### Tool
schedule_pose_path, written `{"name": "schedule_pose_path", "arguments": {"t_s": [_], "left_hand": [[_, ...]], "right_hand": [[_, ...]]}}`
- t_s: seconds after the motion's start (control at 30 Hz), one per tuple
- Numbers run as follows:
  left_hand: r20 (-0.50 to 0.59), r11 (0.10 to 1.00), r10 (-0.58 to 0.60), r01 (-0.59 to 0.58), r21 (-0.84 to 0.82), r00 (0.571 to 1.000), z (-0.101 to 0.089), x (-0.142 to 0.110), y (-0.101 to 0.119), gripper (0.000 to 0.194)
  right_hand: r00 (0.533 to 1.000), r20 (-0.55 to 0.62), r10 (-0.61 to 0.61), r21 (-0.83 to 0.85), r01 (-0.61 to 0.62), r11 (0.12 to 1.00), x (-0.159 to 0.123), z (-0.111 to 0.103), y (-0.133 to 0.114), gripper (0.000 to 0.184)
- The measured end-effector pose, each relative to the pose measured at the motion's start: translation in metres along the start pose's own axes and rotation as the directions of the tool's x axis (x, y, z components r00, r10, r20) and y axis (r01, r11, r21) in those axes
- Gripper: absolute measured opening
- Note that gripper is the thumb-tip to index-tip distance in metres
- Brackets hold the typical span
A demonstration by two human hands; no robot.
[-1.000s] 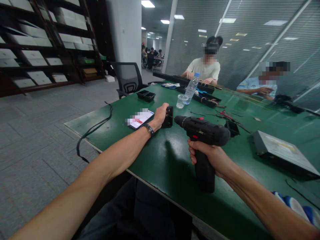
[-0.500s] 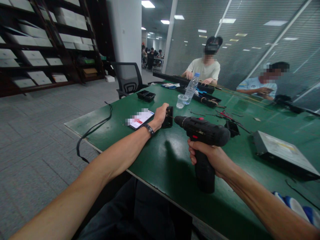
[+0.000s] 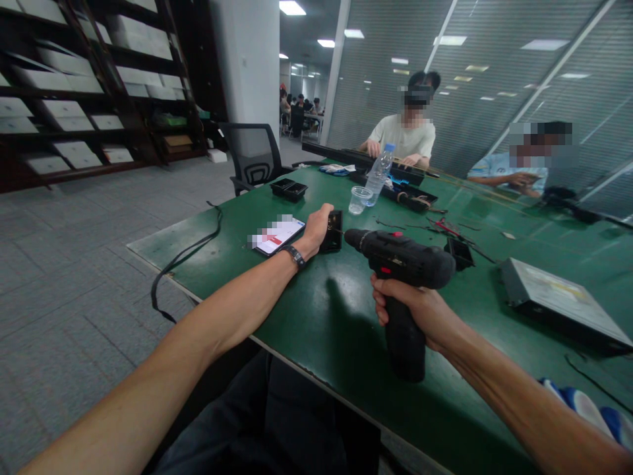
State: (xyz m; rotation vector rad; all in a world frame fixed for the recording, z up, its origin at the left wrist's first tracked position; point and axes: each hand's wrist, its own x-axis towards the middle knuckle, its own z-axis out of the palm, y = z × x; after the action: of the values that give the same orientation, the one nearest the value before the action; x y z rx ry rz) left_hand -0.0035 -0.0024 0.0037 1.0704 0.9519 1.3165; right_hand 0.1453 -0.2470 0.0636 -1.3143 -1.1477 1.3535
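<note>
While right fingers [image 3: 380, 306] wrap its handle [image 3: 404, 340], the drill body [image 3: 411, 258] sits above.

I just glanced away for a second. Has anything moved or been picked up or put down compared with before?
Nothing has visibly moved, been picked up or let go. The right hand still grips the black drill, its bit towards the small black box that the left hand holds. The phone, bottle and cup stayed put.
</note>
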Motion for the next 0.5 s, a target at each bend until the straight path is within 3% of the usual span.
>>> {"name": "schedule_pose_path", "arguments": {"t_s": [0.1, 0.3, 0.5], "left_hand": [[0.001, 1.000, 0.008, -0.008, 0.012, 1.000, -0.0005, 0.0026, -0.0026, 0.038], [0.002, 1.000, -0.004, 0.004, -0.003, 1.000, -0.0001, -0.0004, -0.0002, 0.038], [0.008, 1.000, -0.001, 0.001, -0.017, 1.000, 0.0004, -0.0045, 0.0036, 0.037]], "right_hand": [[1.000, 0.007, -0.003, -0.004, 0.003, 1.000, 0.0001, -0.0008, 0.0010, 0.035], [1.000, 0.005, -0.002, 0.011, 0.002, 1.000, -0.0011, 0.0008, -0.0014, 0.047], [1.000, -0.003, -0.001, 0.003, 0.001, 1.000, -0.0010, 0.0000, -0.0016, 0.044]]}}
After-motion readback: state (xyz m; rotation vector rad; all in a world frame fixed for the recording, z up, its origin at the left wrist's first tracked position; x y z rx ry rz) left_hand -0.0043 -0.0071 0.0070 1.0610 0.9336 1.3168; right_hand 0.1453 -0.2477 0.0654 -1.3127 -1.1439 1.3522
